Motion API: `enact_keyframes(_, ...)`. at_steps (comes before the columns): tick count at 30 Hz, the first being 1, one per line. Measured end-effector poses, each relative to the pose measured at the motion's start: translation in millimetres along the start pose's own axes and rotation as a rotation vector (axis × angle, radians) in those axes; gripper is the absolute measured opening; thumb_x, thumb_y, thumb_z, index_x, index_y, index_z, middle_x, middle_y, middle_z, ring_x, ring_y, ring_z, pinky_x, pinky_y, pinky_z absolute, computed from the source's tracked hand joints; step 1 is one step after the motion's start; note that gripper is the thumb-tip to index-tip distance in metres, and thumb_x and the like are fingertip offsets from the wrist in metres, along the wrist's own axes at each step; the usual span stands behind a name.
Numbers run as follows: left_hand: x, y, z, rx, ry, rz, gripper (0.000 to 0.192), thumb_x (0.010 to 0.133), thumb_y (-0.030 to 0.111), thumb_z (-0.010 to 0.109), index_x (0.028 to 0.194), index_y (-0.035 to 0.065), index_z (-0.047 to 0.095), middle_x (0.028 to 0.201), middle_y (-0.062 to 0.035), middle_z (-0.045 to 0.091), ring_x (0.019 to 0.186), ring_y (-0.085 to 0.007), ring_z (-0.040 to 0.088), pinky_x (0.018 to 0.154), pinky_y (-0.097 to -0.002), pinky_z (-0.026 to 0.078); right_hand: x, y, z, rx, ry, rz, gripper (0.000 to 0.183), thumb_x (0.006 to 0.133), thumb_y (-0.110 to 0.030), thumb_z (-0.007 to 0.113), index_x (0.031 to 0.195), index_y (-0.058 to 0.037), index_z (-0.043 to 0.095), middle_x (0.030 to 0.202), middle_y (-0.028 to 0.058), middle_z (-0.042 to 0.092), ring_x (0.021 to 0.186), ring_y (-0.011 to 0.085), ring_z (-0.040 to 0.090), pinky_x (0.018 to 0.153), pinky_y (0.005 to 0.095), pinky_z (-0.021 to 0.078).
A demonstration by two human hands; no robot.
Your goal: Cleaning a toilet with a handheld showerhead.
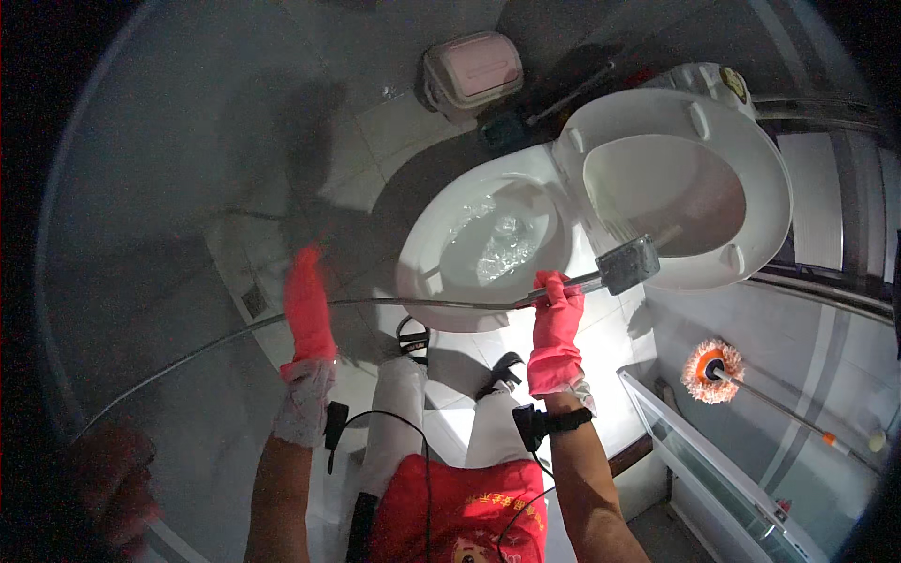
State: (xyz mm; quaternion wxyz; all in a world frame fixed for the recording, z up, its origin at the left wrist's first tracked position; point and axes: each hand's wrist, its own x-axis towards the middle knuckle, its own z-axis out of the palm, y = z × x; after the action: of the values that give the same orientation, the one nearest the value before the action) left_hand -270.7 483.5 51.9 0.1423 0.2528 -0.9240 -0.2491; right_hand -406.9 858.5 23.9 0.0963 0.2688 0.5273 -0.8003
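Both my hands wear pink rubber gloves. My right hand (556, 331) grips the metal shaft of a shower head (628, 265) with a dark rectangular face, at the near right side of the toilet bowl (429, 281). From it a flexible metal hose (415, 302) runs left, past or behind my left hand (310, 302). That hand is blurred, its fingers pointing away from me; whether it touches the hose I cannot tell. Foamy water lies in the bowl, and the toilet seat and lid (764, 169) are raised.
A lidded pink bin (486, 67) stands beyond the toilet. On the right, an orange and white mop (712, 371) leans near a glass-panelled frame (704, 450). A floor drain (254, 300) is at left. Cables hang by both my forearms. A dim reddish shape is at lower left.
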Motion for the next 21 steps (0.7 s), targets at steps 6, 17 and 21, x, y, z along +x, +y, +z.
enact_keyframes(6,-11.3,-2.2,-35.7,-0.072,0.047,-0.041,0.035,0.103,0.014,0.037,0.132,0.0052,0.055,0.134,-0.012,0.056,0.126,-0.0253,0.051,0.108,-0.0358,0.037,1.5,10.5,-4.5,0.008,-0.005,-0.023,0.02,0.091,-0.012,0.067,0.107,-0.0018,0.059,0.095,0.0099,0.066,0.079,0.017,0.061,0.071,0.0288,0.0494)
enact_keyframes(17,-43.2,-31.9,-36.7,0.053,-0.04,-0.215,0.038,0.099,0.017,0.039,0.128,0.002,0.059,0.132,-0.0155,0.058,0.126,-0.028,0.051,0.109,-0.0382,0.035,11.7,53.8,-38.4,0.909,0.01,0.292,0.025,0.089,-0.008,0.065,0.112,0.0006,0.061,0.12,0.014,0.063,0.118,0.03,0.056,0.107,0.0482,0.0392)
enact_keyframes(21,-66.3,30.0,-44.1,-0.088,-0.029,-0.282,0.038,0.099,0.018,0.04,0.127,0.0001,0.059,0.132,-0.0149,0.058,0.126,-0.0263,0.051,0.108,-0.0368,0.036,14.6,67.4,-77.6,1.021,-0.033,0.224,0.024,0.09,-0.005,0.062,0.113,0.0017,0.059,0.124,0.0155,0.06,0.118,0.0304,0.056,0.107,0.0494,0.0397)
